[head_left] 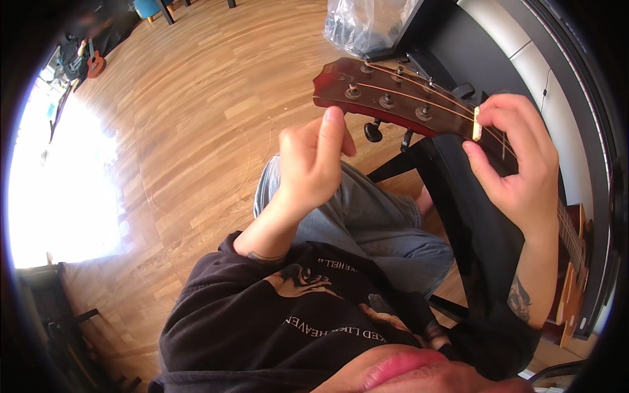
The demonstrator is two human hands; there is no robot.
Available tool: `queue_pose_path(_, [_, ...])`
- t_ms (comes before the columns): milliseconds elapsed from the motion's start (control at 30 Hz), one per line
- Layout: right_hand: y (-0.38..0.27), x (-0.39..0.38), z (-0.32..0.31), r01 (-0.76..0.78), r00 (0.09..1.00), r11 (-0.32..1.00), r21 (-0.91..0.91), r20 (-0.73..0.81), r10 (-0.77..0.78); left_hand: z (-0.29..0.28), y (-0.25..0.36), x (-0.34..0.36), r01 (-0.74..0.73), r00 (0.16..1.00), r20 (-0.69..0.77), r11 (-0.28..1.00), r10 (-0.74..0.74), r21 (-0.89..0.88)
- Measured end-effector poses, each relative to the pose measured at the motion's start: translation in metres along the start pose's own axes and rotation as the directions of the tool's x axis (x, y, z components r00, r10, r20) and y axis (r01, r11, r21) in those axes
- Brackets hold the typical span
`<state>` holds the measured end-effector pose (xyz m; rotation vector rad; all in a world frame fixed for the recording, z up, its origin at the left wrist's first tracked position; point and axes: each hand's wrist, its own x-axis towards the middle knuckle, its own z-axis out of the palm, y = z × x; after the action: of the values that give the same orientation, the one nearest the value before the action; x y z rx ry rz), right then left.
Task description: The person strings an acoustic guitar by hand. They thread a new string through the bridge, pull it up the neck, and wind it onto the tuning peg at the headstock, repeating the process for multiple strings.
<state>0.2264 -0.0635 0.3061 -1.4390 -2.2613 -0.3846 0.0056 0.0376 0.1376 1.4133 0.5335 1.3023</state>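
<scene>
A dark guitar headstock (367, 92) with reddish edges reaches in front of me, its neck running right beneath my hand. Strings stretch from its metal posts to the pale nut (477, 124). My left hand (311, 160) is closed at the headstock's near edge, thumb up and fingers curled where the end tuning peg sits; the hand hides that peg. Beside it, two black tuning pegs (373, 131) show. My right hand (524, 154) holds the neck by the nut, fingers curled over the strings and thumb at the near edge.
A black angular stand or seat (452, 190) is below the neck. Clear plastic wrapping (363, 29) lies at the far side, near black equipment. Another stringed instrument (573, 288) leans at right. Far left are a small brown ukulele (96, 64) and bright light on the wooden floor (196, 118).
</scene>
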Motion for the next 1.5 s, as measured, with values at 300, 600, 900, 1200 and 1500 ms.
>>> queue_pose_path(300, [0.0,-0.002,-0.002,-0.012,1.0,1.0,-0.026,0.0,0.012,-0.025,0.01,-0.001,0.334,0.916,0.279,0.933,-0.288,-0.136])
queue_pose_path(600, [-0.004,0.0,-0.008,0.002,1.0,0.998,-0.069,0.001,-0.002,0.021,0.099,-0.021,-0.352,0.634,0.553,0.838,0.541,-0.417])
queue_pose_path(900, [0.006,-0.001,0.011,-0.027,0.999,0.998,0.049,0.025,0.026,0.047,0.087,-0.024,-0.431,0.446,0.696,0.816,0.563,-0.385])
queue_pose_path(1200, [-0.002,-0.005,-0.008,0.025,1.0,0.992,-0.121,0.013,-0.024,0.017,0.09,-0.009,-0.384,0.353,0.7,0.779,0.62,-0.496])
queue_pose_path(1500, [-0.046,-0.001,0.026,0.424,0.906,0.892,-0.158,0.069,-0.418,-0.155,0.029,-0.04,0.019,1.0,-0.014,0.996,-0.018,0.091])
